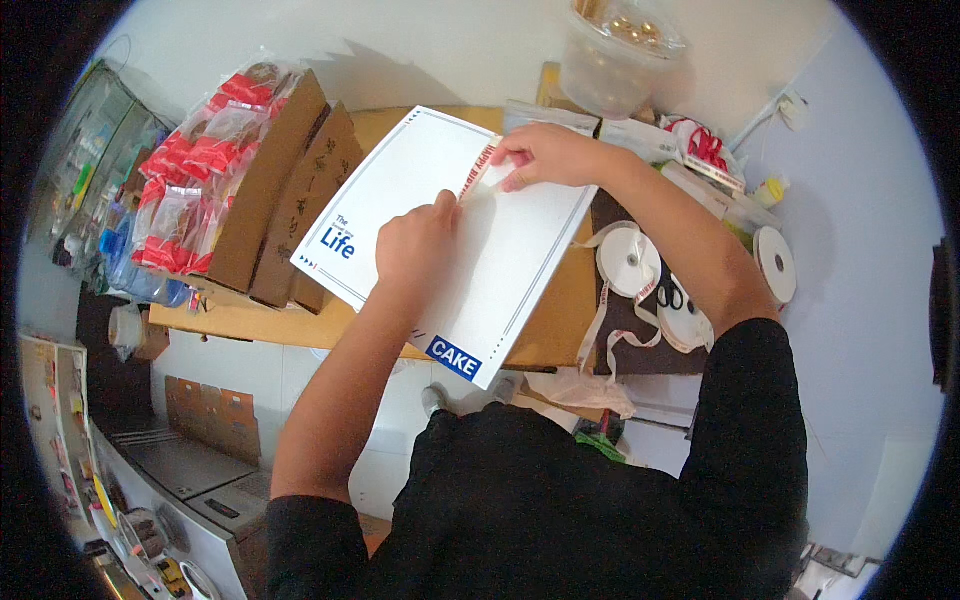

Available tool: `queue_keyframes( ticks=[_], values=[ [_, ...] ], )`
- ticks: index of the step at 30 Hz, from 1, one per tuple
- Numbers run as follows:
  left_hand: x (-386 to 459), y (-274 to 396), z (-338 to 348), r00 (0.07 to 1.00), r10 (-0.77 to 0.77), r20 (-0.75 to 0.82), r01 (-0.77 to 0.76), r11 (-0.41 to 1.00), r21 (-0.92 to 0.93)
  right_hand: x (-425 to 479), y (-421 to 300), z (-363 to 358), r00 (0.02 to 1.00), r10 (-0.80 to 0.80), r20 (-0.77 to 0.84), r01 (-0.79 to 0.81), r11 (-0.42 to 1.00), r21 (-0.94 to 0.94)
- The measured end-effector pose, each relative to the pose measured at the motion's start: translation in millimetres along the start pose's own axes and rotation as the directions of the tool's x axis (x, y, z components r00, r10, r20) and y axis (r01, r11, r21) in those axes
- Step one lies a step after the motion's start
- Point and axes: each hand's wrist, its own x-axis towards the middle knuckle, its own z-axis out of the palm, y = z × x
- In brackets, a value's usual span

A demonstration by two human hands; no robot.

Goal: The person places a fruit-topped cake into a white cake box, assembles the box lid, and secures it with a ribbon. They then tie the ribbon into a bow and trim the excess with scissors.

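Note:
A white cake box (510,255) with blue printing lies tilted across the table's front edge, its lid facing up. Over the middle of the lid runs a cream ribbon (478,171) with red lettering. My left hand (420,244) is on the lid, its curled fingers pinching the near part of this ribbon. At the far edge, my right hand (551,155) has thumb and fingers around the ribbon's other part. The exact grip under the right fingers is partly hidden.
Cardboard cartons (277,202) stand left of the box, with red-and-clear packets (217,157) in one. Ribbon spools (628,259), loose ribbon (600,330) and black-handled scissors (670,294) lie at the right. A clear plastic tub (607,71) stands at the back.

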Motion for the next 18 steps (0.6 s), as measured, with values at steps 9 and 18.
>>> queue_keyframes(
  ticks=[9, 18],
  values=[
    [-2, 3, -7, 0.998, 0.015, 0.067, -0.016, 1.000, 0.012, 43, 5, -7, 0.997, -0.048, -0.064, 0.047, 0.999, -0.012],
    [1, -3, -9, 0.995, 0.006, 0.100, -0.004, 1.000, -0.023, 65, 11, 16, 0.984, 0.089, -0.157, -0.054, 0.975, 0.215]
  ],
)
